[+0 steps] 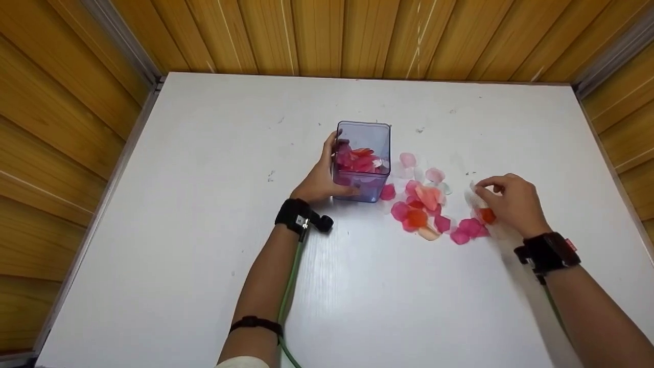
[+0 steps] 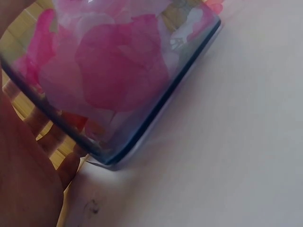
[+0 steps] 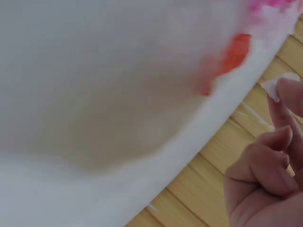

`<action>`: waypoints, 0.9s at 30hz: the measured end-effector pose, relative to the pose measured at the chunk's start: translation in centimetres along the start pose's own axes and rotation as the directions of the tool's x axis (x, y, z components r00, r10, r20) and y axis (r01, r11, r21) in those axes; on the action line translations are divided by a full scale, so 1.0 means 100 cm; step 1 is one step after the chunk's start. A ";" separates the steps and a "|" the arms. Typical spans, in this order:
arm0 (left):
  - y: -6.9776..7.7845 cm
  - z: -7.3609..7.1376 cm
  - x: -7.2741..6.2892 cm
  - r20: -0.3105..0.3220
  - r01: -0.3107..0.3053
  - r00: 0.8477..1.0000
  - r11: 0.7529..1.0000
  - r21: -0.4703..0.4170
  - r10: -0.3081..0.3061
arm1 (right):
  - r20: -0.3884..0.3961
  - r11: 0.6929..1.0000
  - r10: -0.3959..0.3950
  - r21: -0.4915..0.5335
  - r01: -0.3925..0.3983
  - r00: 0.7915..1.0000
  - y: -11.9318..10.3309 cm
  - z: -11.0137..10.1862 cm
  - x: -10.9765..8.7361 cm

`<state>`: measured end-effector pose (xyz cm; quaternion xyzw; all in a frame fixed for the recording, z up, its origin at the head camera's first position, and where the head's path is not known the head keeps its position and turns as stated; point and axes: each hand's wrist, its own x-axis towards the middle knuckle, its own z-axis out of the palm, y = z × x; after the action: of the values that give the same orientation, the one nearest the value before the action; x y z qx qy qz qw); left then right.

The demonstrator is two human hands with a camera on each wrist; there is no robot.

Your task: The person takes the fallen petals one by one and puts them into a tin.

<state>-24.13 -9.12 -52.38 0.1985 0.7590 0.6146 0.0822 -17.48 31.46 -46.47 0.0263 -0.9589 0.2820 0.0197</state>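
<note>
Gripping with the left hand (image 1: 318, 180) an open-topped, translucent violet plastic box (image 1: 370, 186) of pink petals (image 1: 360, 162), apparently to steady it; pinching with the right hand (image 1: 516, 202) a whitish petal (image 3: 271, 87) by fingertips, probably for its thinness. Extending both forearms (image 1: 266, 268) from the near side over the white tabletop (image 1: 168, 230), with loose pink and orange petals (image 1: 417, 219) right of the box.
</note>
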 end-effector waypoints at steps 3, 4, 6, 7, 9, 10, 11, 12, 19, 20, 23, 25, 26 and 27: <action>0.001 -0.001 -0.001 -0.001 0.004 1.000 1.000 0.003 -0.004 | -0.086 0.996 -0.058 0.059 0.064 0.995 -0.023 0.000 0.006; 0.001 -0.001 -0.001 -0.002 0.007 1.000 1.000 0.006 -0.007 | -0.110 0.993 -0.080 0.077 0.088 0.991 -0.032 0.001 0.008; 0.001 -0.002 -0.001 -0.004 0.010 1.000 1.000 0.006 -0.010 | -0.144 0.984 -0.121 0.113 0.138 0.982 -0.053 0.002 0.012; 0.001 -0.002 -0.001 -0.004 0.011 1.000 1.000 0.008 -0.011 | -0.149 0.980 -0.134 0.129 0.154 0.980 -0.064 0.003 0.015; 0.000 -0.002 -0.001 -0.003 0.008 1.000 1.000 0.011 -0.008 | -0.156 0.968 -0.168 0.159 0.192 0.973 -0.088 0.006 0.020; -0.001 -0.002 0.000 -0.003 0.006 1.000 1.000 0.007 -0.006 | -0.154 0.963 -0.183 0.172 0.209 0.971 -0.099 0.008 0.023; -0.002 -0.002 0.000 -0.003 0.003 1.000 1.000 0.002 -0.003 | -0.150 0.956 -0.199 0.188 0.225 0.969 -0.111 0.010 0.027; -0.002 -0.002 0.000 -0.003 0.002 1.000 1.000 0.000 -0.002 | -0.143 0.949 -0.217 0.202 0.243 0.966 -0.123 0.012 0.030; -0.002 0.001 0.002 -0.003 0.023 1.000 1.000 -0.021 -0.023 | -0.062 0.926 -0.310 0.205 0.316 0.949 -0.177 0.035 0.054; -0.002 0.001 0.002 -0.001 0.020 1.000 1.000 -0.024 -0.020 | -0.045 0.930 -0.307 0.195 0.310 0.950 -0.180 0.039 0.056; -0.002 0.002 0.001 0.005 0.011 1.000 0.999 -0.034 -0.011 | 0.001 0.943 -0.287 0.175 0.283 0.958 -0.181 0.047 0.062; -0.002 0.001 0.000 0.004 0.009 1.000 0.999 -0.034 -0.008 | 0.012 0.946 -0.277 0.176 0.271 0.961 -0.179 0.048 0.063; -0.001 0.001 0.000 0.002 0.006 1.000 0.999 -0.031 -0.006 | 0.009 0.946 -0.277 0.180 0.270 0.961 -0.176 0.046 0.062; -0.001 0.001 0.000 0.001 0.004 1.000 1.000 -0.028 -0.004 | 0.004 0.945 -0.277 0.183 0.272 0.961 -0.174 0.042 0.061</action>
<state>-24.15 -9.08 -52.48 0.1962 0.7506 0.6250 0.0864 -22.64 14.34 -40.35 0.1654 -0.9164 0.3620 0.0421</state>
